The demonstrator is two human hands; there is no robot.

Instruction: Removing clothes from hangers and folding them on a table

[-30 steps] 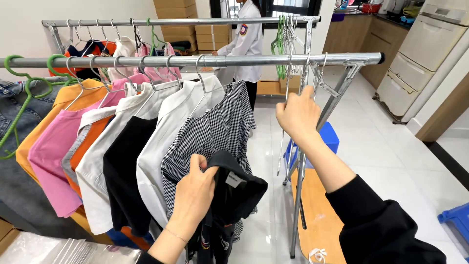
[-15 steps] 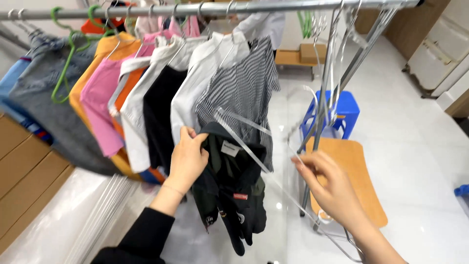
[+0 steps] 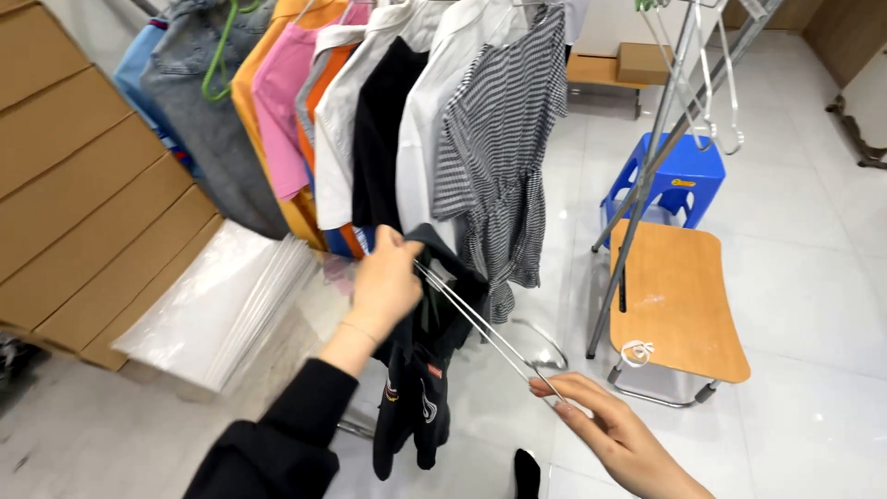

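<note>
Head view, one entry.

Risks, as judged: the hanger [image 3: 480, 323] is thin wire, pinched only at its far end by the right hand [image 3: 614, 430]; it could twist or slide out of the fingertips as its near end pushes into the cloth. The dark garment [image 3: 420, 370] hangs from a single grip at the collar, so a loosened hold would let it drop to the floor [image 3: 813, 277]. A wire end could also snag the neck opening, or catch the checked shirt [image 3: 499, 148] just behind.

Dark garment: centre of frame, below the row of hung clothes. Black, soft, bunched, hanging limp in folds; small light and red marks near the lower part. Its lower edge hangs near the floor; contact cannot be told.

Left hand [image 3: 386, 282]: centre, closed on the collar of the dark garment.

Right hand: lower right, fingers drawn together on the hanger end.

Surroundings: clear bags [image 3: 222, 305] at left, cardboard boxes [image 3: 83, 194] upper left, wooden board [image 3: 674, 300] and blue stool [image 3: 679, 176] at right, empty hangers [image 3: 716, 83] upper right.
</note>
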